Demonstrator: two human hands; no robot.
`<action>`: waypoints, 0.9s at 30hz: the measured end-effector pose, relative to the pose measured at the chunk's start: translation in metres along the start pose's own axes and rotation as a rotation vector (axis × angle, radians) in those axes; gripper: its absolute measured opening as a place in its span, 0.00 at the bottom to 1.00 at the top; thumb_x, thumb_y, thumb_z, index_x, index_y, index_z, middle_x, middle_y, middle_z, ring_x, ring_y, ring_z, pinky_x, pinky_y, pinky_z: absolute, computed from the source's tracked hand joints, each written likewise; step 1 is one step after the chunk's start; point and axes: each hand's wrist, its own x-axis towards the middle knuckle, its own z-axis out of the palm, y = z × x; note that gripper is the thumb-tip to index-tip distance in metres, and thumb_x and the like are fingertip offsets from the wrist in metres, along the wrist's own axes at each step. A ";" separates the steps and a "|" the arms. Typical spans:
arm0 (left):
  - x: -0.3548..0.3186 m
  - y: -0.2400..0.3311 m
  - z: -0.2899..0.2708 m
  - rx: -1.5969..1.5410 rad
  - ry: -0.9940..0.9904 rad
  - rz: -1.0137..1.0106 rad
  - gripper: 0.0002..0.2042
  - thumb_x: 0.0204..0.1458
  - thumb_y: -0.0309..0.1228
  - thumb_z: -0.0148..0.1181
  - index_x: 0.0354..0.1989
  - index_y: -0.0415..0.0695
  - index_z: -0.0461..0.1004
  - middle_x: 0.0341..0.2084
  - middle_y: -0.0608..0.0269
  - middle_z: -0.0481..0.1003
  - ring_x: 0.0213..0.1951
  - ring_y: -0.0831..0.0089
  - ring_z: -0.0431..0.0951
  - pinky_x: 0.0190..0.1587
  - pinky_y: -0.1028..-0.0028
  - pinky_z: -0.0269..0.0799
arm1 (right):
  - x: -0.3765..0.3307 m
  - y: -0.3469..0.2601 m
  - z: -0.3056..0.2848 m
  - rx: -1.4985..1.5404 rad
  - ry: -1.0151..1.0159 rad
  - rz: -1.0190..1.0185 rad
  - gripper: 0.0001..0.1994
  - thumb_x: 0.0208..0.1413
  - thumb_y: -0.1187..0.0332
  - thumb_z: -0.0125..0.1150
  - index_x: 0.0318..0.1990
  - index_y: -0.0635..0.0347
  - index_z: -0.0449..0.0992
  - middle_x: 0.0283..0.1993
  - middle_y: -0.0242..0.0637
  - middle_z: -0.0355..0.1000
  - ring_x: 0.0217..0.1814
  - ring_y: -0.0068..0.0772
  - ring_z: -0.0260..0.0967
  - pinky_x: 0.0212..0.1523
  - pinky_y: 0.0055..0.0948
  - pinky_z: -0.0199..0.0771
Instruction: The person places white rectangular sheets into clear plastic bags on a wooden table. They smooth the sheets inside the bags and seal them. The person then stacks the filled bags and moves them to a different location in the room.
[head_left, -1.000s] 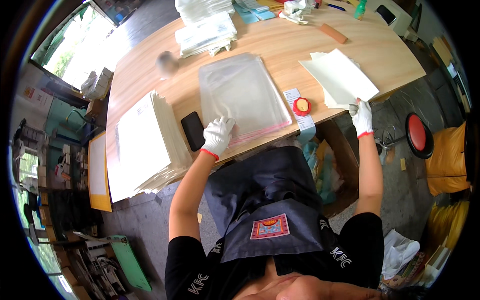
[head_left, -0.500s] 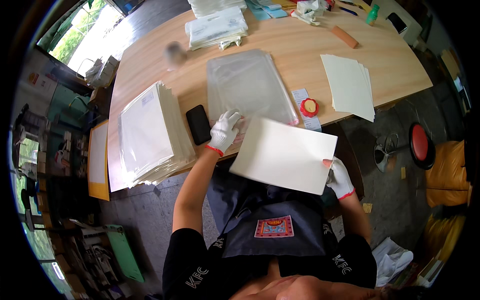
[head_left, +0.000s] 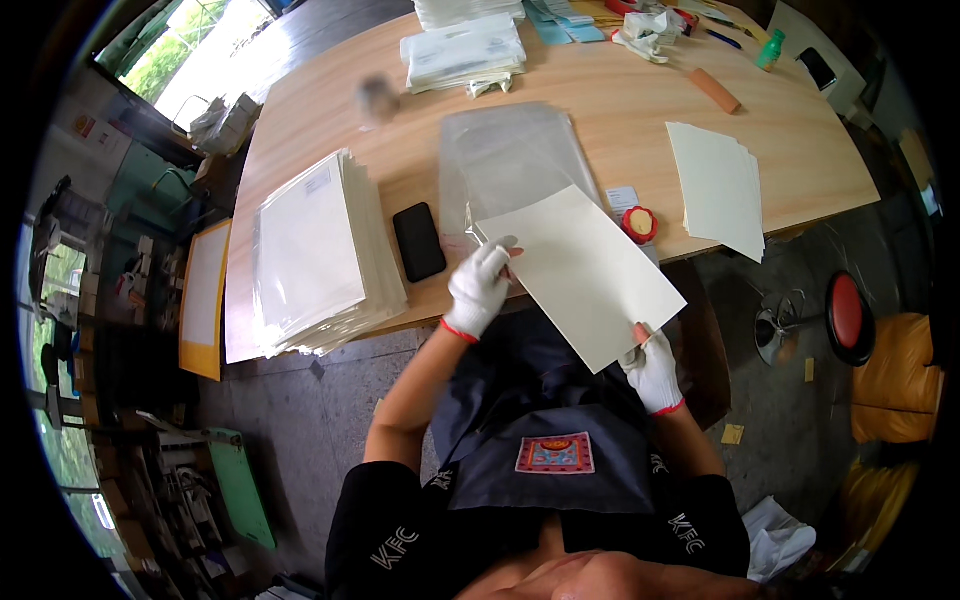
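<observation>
Both my hands wear white gloves with red cuffs. My right hand (head_left: 654, 368) pinches the near corner of a cream cardboard sheet (head_left: 580, 272) that is tilted over the table's front edge. My left hand (head_left: 480, 286) touches that sheet's far left corner, next to the open mouth of a clear plastic bag (head_left: 508, 158) lying flat on the wooden table (head_left: 600, 100). The sheet's far end overlaps the bag's near edge. A black phone (head_left: 419, 241) lies just left of my left hand.
A thick stack of bagged sheets (head_left: 315, 252) sits at the table's left. A pile of cream sheets (head_left: 718, 187) lies at the right, a red round tape roll (head_left: 639, 222) between. More bags (head_left: 462, 48) and small items sit far back. A red stool (head_left: 847, 315) stands right.
My right hand took a cream sheet from the right pile and brought it left and toward me. The sheet's far end now meets the clear bag. My left hand shifted onto the sheet's corner.
</observation>
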 end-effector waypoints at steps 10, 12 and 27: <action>-0.027 -0.002 0.063 -1.396 0.419 -0.825 0.12 0.55 0.25 0.51 0.48 0.38 0.68 0.33 0.62 0.75 0.34 0.75 0.75 0.37 0.76 0.72 | 0.006 -0.015 0.019 -0.165 -0.082 0.042 0.05 0.59 0.69 0.52 0.39 0.58 0.68 0.26 0.31 0.69 0.17 0.23 0.66 0.15 0.21 0.60; -0.039 -0.005 0.064 -1.264 0.314 -0.847 0.08 0.56 0.26 0.52 0.41 0.36 0.72 0.34 0.61 0.75 0.34 0.74 0.76 0.37 0.76 0.73 | 0.011 -0.019 0.023 -0.221 -0.125 0.092 0.06 0.59 0.68 0.53 0.40 0.60 0.68 0.26 0.32 0.69 0.16 0.24 0.66 0.15 0.22 0.62; -0.121 -0.001 0.045 -1.303 -0.208 -1.098 0.14 0.56 0.38 0.54 0.45 0.42 0.69 0.36 0.63 0.75 0.28 0.78 0.74 0.30 0.78 0.72 | 0.043 0.068 0.041 0.337 -0.167 0.409 0.19 0.62 0.73 0.42 0.59 0.67 0.54 0.50 0.51 0.67 0.51 0.47 0.69 0.55 0.42 0.71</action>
